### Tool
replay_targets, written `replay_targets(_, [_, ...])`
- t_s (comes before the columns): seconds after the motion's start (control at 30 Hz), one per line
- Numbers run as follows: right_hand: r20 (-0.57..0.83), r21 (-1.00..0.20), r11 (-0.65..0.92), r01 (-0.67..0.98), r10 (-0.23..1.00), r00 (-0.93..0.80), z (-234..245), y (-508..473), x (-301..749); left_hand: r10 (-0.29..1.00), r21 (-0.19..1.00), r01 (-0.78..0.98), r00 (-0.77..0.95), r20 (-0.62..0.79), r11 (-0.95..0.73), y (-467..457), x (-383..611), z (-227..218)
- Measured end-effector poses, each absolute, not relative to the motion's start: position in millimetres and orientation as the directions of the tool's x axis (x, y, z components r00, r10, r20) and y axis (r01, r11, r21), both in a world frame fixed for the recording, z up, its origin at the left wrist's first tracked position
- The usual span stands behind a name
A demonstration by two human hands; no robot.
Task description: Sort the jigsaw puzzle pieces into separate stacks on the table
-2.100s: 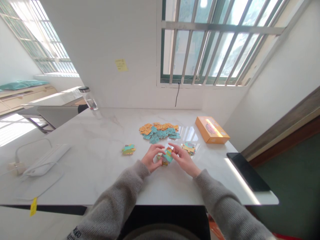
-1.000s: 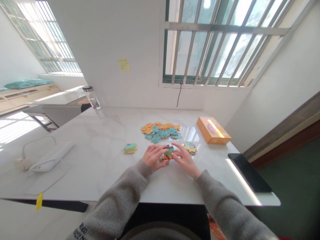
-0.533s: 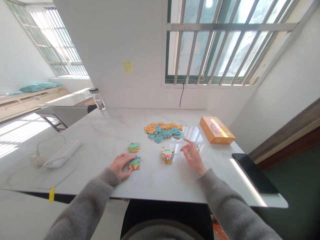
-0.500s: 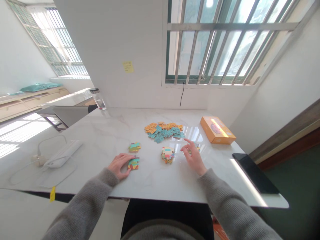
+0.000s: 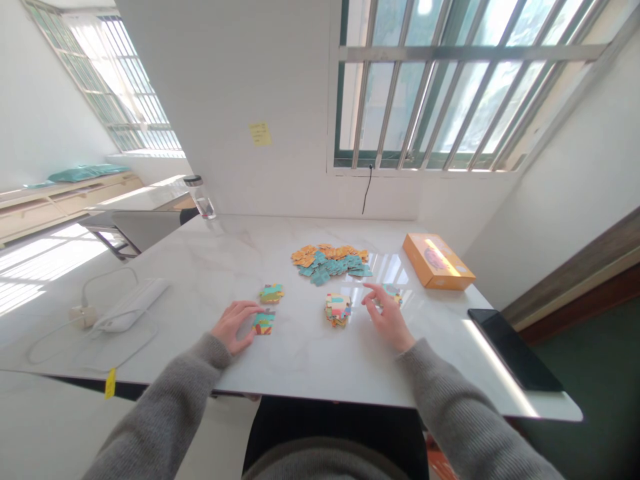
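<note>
My left hand (image 5: 231, 325) lies on the white table (image 5: 210, 267) with its fingers curled round a small joined puzzle section (image 5: 263, 323), which rests flat on the surface. Just beyond it sits another small joined cluster (image 5: 271, 293). My right hand (image 5: 386, 316) hovers with fingers loosely spread and nothing in it, between a stack of pieces (image 5: 337, 309) on its left and a small cluster (image 5: 393, 294) partly hidden behind its fingers. A heap of loose orange and teal puzzle pieces (image 5: 331, 261) lies further back.
An orange puzzle box (image 5: 437, 261) stands at the right rear. A black phone or tablet (image 5: 513, 349) lies by the right edge. A white power strip with cable (image 5: 130, 307) is on the left, a glass bottle (image 5: 203, 198) at the far left corner.
Both hands earlier held a joined section together at the centre. My left hand carried one section to the left and set it down; my right hand let go and opened.
</note>
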State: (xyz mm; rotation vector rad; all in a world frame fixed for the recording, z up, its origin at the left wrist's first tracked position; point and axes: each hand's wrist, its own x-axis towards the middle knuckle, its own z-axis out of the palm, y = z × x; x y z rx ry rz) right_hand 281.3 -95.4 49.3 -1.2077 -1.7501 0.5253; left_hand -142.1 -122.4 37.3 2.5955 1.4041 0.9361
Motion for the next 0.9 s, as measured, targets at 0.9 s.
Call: replay_targets(0.9, [0.443, -0.621, 0.593, 0.513, 0.805, -0.394, 51, -99, 266, 0.653, 0.376, 0.543, 0.528, 0.542, -0.751, -58, 39, 21])
